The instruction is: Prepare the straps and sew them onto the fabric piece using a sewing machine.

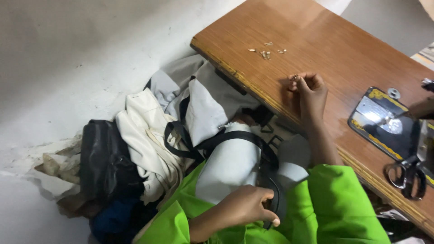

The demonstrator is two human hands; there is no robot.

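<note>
Pinching a tiny metal piece (pixel 295 77) betw. thumb & fingertips, right hand (pixel 311 90) sits on the brown wood-grain table top (pixel 316 36), centre-right of frame; piece too small to tell what kind. Left hand (pixel 246 205) at bottom centre, fingers curled round the black strap/edging (pixel 276 203) of a grey fabric bag piece (pixel 228 167) lying on the lap, thumb pressing the fabric. Both arms in bright green sleeves (pixel 334 203).

Small scatter of pale metal bits (pixel 266 51) on table, upper centre, well apart from right hand, none touching it. Black sewing machine base w/ gold trim & shiny metal plate (pixel 384 118) at right edge of frame. Black-handled scissors (pixel 407 176) just below it, lower right, lying at the machine base.

Left of table: heap of cloth on floor against white wall (pixel 68 54) — grey fabric pieces (pixel 199 90) on top, cream/off-white fabric w/ straps (pixel 144 131) beside, black leather-look bag (pixel 101 158) at far left of heap, dark blue cloth (pixel 108 221) under it at bottom left. Black straps loop across grey & cream pieces, mid frame.
</note>
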